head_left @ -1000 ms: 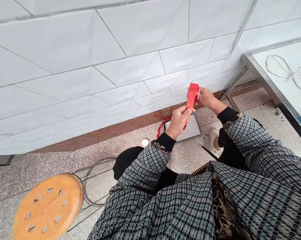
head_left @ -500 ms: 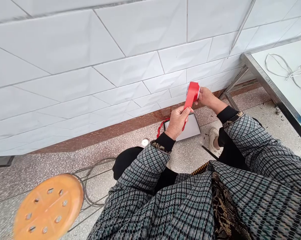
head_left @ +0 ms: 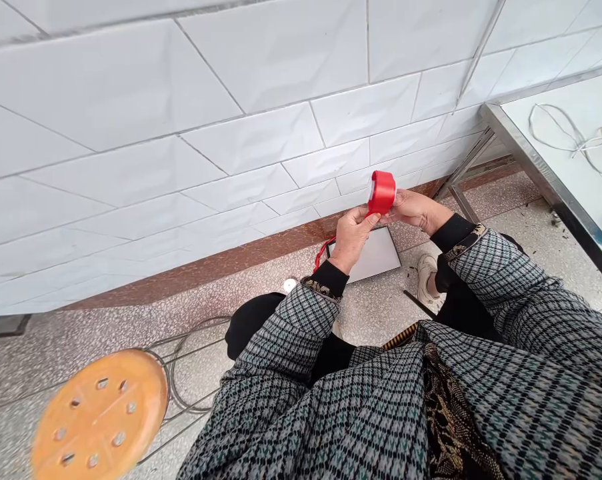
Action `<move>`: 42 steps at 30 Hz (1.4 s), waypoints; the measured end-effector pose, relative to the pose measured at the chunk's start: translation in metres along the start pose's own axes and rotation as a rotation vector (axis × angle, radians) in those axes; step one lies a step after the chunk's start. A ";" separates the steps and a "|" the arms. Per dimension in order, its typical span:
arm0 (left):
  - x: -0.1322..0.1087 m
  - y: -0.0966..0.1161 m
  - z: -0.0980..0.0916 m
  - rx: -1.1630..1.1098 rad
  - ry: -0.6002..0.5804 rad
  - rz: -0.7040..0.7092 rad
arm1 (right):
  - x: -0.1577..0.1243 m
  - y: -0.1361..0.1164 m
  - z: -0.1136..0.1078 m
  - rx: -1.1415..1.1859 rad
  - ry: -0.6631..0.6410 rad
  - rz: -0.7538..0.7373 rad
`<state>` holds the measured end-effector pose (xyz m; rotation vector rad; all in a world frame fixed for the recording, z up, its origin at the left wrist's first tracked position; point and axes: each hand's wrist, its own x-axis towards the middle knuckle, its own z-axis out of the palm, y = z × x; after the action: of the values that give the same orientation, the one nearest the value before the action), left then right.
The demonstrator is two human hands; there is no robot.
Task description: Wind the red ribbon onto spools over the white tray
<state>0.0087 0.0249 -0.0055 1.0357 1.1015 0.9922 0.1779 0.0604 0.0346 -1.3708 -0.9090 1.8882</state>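
Note:
A roll of red ribbon [head_left: 383, 192] with a white core is held up in front of the tiled wall. My right hand [head_left: 417, 208] grips the roll from its right side, fingers partly hidden behind it. At the roll's lower left, my left hand [head_left: 351, 235] pinches the red ribbon between thumb and fingers. Below the hands a white rectangular board with a dark rim [head_left: 373, 257] lies on the floor, and a red strand [head_left: 323, 254] trails at its left edge.
An orange round stool [head_left: 98, 420] with metal legs stands at lower left. A steel-edged table [head_left: 545, 167] on the right bears a loose white cable [head_left: 573, 137]. A small white disc [head_left: 290, 285] lies on the floor by my left sleeve. The tiled wall [head_left: 251, 140] rises in front.
The ribbon stretch between my hands has become shorter, and the roll has come down closer to my left hand. My right hand has turned and lowered slightly.

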 end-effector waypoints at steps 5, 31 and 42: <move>0.002 0.007 -0.008 -0.016 -0.014 0.079 | 0.000 0.003 -0.004 0.058 -0.198 0.101; -0.006 0.015 -0.006 -0.364 -0.399 -0.140 | -0.027 -0.022 0.005 -1.646 0.347 -0.316; -0.009 0.012 0.000 -0.269 -0.113 -0.032 | -0.008 -0.030 -0.021 -1.509 0.645 -0.231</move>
<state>0.0064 0.0192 0.0081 0.8428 0.8630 1.0124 0.2026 0.0745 0.0584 -2.2480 -2.0800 0.2198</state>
